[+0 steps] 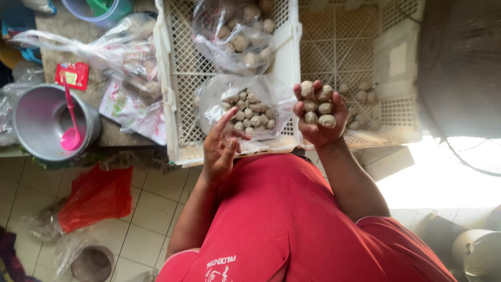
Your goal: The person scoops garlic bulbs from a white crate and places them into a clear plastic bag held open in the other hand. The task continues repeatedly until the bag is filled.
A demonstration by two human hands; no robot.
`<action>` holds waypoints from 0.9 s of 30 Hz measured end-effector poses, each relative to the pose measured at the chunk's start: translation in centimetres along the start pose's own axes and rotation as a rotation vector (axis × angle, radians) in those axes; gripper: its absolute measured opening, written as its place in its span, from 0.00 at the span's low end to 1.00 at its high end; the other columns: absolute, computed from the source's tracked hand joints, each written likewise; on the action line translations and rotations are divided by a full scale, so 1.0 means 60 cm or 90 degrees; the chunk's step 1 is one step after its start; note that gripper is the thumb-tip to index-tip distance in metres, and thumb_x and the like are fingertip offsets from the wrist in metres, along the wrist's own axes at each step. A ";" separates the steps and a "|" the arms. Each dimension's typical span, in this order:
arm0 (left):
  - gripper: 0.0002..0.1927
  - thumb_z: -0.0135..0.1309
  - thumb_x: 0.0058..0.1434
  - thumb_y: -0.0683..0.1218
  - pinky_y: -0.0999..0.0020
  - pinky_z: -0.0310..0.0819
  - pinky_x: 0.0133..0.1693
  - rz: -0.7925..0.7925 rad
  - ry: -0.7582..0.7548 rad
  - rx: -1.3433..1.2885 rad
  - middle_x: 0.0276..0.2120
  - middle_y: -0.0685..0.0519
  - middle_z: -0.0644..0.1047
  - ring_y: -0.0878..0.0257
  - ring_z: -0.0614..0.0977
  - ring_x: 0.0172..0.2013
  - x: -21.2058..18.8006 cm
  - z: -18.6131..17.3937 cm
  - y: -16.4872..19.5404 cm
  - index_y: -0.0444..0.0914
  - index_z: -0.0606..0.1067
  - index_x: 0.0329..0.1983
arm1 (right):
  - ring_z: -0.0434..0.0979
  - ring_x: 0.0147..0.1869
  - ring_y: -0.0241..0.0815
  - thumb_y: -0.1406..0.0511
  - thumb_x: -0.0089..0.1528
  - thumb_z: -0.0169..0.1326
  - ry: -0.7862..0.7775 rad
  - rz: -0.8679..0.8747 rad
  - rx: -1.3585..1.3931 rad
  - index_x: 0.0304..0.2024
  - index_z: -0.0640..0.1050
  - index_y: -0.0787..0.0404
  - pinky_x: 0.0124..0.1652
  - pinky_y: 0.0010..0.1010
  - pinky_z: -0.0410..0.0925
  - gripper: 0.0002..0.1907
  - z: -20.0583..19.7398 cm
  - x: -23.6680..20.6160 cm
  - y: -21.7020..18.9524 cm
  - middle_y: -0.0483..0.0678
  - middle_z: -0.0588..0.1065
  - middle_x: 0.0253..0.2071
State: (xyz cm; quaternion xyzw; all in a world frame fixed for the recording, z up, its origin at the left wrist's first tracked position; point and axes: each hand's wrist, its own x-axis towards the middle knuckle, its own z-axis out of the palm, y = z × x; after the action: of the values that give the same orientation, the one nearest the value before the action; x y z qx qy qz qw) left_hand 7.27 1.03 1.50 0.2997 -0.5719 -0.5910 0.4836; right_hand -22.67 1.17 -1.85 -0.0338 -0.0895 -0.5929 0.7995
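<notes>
- Right hand [319, 116] raised palm-up over the seam between two crates, fingers [339, 102] curled up around a handful of pale meatballs [318, 106], about six showing.
- Left hand [219, 149] just below an open clear bag [245, 104], fingers [223, 121] spread and loose, gripping nothing; index tip close to the bag's lower edge, contact not clear.
- Open clear bag lying in the white lattice crate [175, 78], filled with more small pale balls.
- Second clear bag [237, 31] of the same balls further back in that crate.
- Right-hand white crate [402, 68] beside it, mostly bare, with a few loose balls [362, 96] in its near corner.
- Grey stone surface [57, 57] left of the crates, carrying a knotted plastic bag of packets [130, 68] and a small red packet [72, 74].
- Grey metal pot [39, 122] at the surface's near edge, pink ladle [70, 133] standing in it.
- Rim of a blue tub [94, 13] at the far edge of the surface.
- Pale tiled floor [151, 209] below, with a red plastic bag [96, 196], crumpled clear plastic and a small round bowl [93, 262].
- Red shirt [282, 219] filling the lower middle of the view.
- Strong daylight washing out the floor at right; round dark mesh shape [459, 57] above it, too blurred to tell.
</notes>
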 end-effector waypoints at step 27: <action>0.39 0.49 0.75 0.57 0.78 0.74 0.33 -0.027 -0.012 -0.069 0.76 0.42 0.60 0.62 0.84 0.46 0.003 -0.004 0.028 0.32 0.53 0.79 | 0.79 0.48 0.44 0.61 0.68 0.52 0.148 0.305 -0.310 0.64 0.70 0.73 0.29 0.24 0.73 0.27 -0.014 0.043 0.038 0.67 0.72 0.63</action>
State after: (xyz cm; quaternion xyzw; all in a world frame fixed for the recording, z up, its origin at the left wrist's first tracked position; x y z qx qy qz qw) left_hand 7.82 0.95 3.10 0.2797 -0.5371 -0.6342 0.4807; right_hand -19.67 -0.69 -2.07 -0.1752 0.1563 -0.3926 0.8892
